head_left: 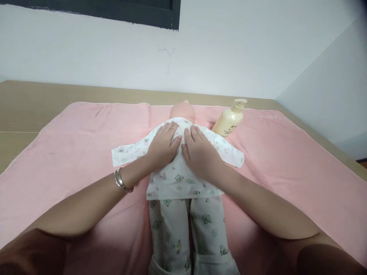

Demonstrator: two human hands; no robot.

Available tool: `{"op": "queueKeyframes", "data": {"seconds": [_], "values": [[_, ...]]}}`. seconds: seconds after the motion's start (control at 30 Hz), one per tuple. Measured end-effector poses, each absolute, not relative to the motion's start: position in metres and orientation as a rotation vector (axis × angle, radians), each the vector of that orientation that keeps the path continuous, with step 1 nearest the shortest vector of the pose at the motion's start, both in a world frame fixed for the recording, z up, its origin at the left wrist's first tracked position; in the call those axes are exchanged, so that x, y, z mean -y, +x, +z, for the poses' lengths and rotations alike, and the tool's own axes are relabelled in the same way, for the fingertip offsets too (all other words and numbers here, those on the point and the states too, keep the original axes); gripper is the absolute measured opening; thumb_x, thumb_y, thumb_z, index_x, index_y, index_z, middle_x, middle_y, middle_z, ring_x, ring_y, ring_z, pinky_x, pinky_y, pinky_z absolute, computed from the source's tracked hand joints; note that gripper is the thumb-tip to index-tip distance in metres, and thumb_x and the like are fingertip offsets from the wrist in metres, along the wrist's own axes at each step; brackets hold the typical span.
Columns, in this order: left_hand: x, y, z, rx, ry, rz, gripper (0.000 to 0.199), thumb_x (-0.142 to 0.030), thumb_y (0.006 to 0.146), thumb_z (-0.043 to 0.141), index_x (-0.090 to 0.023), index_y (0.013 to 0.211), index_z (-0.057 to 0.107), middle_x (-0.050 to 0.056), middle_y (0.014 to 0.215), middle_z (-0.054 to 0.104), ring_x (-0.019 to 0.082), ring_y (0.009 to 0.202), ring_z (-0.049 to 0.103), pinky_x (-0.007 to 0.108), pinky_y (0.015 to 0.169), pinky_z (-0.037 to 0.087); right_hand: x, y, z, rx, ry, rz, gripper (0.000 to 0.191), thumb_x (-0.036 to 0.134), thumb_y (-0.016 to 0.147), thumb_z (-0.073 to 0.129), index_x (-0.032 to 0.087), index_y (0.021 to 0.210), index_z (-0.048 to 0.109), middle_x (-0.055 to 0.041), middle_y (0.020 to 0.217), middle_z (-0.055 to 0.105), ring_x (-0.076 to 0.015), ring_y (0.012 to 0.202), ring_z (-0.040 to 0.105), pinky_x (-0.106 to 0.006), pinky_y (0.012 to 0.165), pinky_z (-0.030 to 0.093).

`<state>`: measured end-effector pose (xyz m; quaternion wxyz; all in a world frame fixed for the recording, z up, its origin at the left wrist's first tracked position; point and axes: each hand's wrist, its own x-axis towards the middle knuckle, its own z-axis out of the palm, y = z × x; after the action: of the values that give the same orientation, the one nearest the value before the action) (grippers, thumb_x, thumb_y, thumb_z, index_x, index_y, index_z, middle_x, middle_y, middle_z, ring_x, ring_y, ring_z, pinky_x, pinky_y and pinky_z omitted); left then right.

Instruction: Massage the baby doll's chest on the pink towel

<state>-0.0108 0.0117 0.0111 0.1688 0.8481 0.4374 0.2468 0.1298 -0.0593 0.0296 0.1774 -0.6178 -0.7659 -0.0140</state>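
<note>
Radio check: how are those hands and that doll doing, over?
Left hand and right hand open, palms down on printed white top. Doll lying on pink blanket, arms out. Pump bottle by right-side sleeve, clear of both hands.

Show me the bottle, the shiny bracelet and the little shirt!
Bottle (pixel 228 120): head view, on its pale yellow body, below the pump.
Bracelet (pixel 123 185): head view, on its silver band.
Shirt (pixel 183 176): head view, on its printed cloth, above the bottom hem.

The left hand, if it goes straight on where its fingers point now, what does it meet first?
Past the shirt under it, the left hand would probably meet the doll's head first; depth is unclear.
</note>
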Motion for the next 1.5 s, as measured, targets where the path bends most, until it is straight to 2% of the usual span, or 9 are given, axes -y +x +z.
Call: {"op": "queueKeyframes", "data": {"seconds": [0.2, 0.33, 0.5, 0.67, 0.77, 1.13, 1.27, 1.37, 1.5], "values": [[0.017, -0.005, 0.016, -1.239, 2.481, 0.681, 0.056, -0.028, 0.097, 0.026, 0.0, 0.144, 0.039, 0.021, 0.157, 0.033, 0.032, 0.15, 0.023, 0.056, 0.122, 0.027, 0.04, 0.143, 0.03, 2.158, -1.728, 0.151, 0.058, 0.027, 0.097, 0.026, -0.005, 0.144, 0.039, -0.0264, 0.154, 0.035, -0.0338, 0.148, 0.028, -0.056, 0.12, 0.029], [0.029, -0.005, 0.019, -1.173, 2.482, 0.689, 0.054, -0.027, 0.096, 0.028, -0.003, 0.143, 0.042, 0.018, 0.157, 0.034, 0.028, 0.151, 0.023, 0.051, 0.124, 0.026, 0.021, 0.152, 0.029, 1.995, -1.872, 0.243, 0.065, 0.036, 0.097, 0.03, -0.006, 0.147, 0.033, -0.0261, 0.156, 0.031, -0.0347, 0.148, 0.026, -0.054, 0.121, 0.025], [-0.011, -0.011, 0.017, -1.161, 2.3, 0.758, 0.054, -0.029, 0.097, 0.023, -0.01, 0.141, 0.048, 0.01, 0.154, 0.043, 0.021, 0.147, 0.034, 0.047, 0.125, 0.025, 0.048, 0.133, 0.026, 2.108, -1.76, -0.005, 0.062, 0.027, 0.095, 0.031, -0.01, 0.144, 0.036, -0.0305, 0.152, 0.036, -0.0382, 0.146, 0.03, -0.057, 0.12, 0.027], [-0.008, -0.007, 0.011, -1.243, 2.37, 0.728, 0.055, -0.029, 0.097, 0.024, -0.006, 0.144, 0.042, 0.015, 0.156, 0.038, 0.026, 0.149, 0.029, 0.053, 0.124, 0.022, 0.042, 0.14, 0.035, 2.128, -1.735, 0.234, 0.058, 0.026, 0.093, 0.033, -0.004, 0.141, 0.043, -0.0256, 0.153, 0.038, -0.0338, 0.147, 0.03, -0.052, 0.122, 0.028], [0.019, -0.003, 0.01, -1.213, 2.494, 0.778, 0.053, -0.026, 0.097, 0.026, -0.006, 0.143, 0.043, 0.016, 0.156, 0.037, 0.028, 0.15, 0.026, 0.054, 0.123, 0.026, 0.022, 0.153, 0.034, 2.018, -1.83, 0.321, 0.062, 0.033, 0.096, 0.031, -0.004, 0.145, 0.037, -0.0255, 0.156, 0.031, -0.034, 0.148, 0.026, -0.052, 0.121, 0.026], [-0.017, -0.008, 0.019, -1.305, 2.402, 0.603, 0.058, -0.034, 0.098, 0.028, -0.003, 0.146, 0.039, 0.017, 0.156, 0.036, 0.028, 0.148, 0.029, 0.049, 0.124, 0.026, 0.071, 0.126, 0.031, 2.24, -1.821, -0.206, 0.058, 0.022, 0.095, 0.032, -0.011, 0.142, 0.039, -0.0326, 0.147, 0.042, -0.0397, 0.142, 0.038, -0.055, 0.117, 0.033], [0.01, -0.003, 0.014, -1.271, 2.546, 0.677, 0.057, -0.027, 0.097, 0.023, 0.003, 0.143, 0.04, 0.023, 0.154, 0.037, 0.033, 0.149, 0.027, 0.056, 0.122, 0.027, 0.047, 0.146, 0.035, 2.246, -1.777, 0.031, 0.058, 0.029, 0.097, 0.03, -0.006, 0.143, 0.04, -0.0273, 0.151, 0.041, -0.0353, 0.145, 0.034, -0.054, 0.119, 0.031], [0.033, 0.0, 0.01, -1.212, 2.612, 0.737, 0.055, -0.026, 0.097, 0.026, 0.0, 0.143, 0.04, 0.022, 0.156, 0.035, 0.033, 0.15, 0.023, 0.057, 0.121, 0.028, 0.021, 0.162, 0.035, 2.19, -1.781, 0.265, 0.06, 0.037, 0.1, 0.024, -0.002, 0.142, 0.042, -0.0239, 0.154, 0.038, -0.0314, 0.148, 0.029, -0.051, 0.121, 0.028], [0.028, -0.001, 0.011, -1.177, 2.58, 0.72, 0.054, -0.026, 0.097, 0.026, -0.002, 0.144, 0.041, 0.02, 0.156, 0.035, 0.031, 0.15, 0.025, 0.054, 0.122, 0.028, 0.02, 0.157, 0.03, 2.144, -1.787, 0.215, 0.058, 0.034, 0.1, 0.025, -0.004, 0.141, 0.042, -0.026, 0.153, 0.038, -0.0326, 0.147, 0.031, -0.051, 0.121, 0.028]]}}
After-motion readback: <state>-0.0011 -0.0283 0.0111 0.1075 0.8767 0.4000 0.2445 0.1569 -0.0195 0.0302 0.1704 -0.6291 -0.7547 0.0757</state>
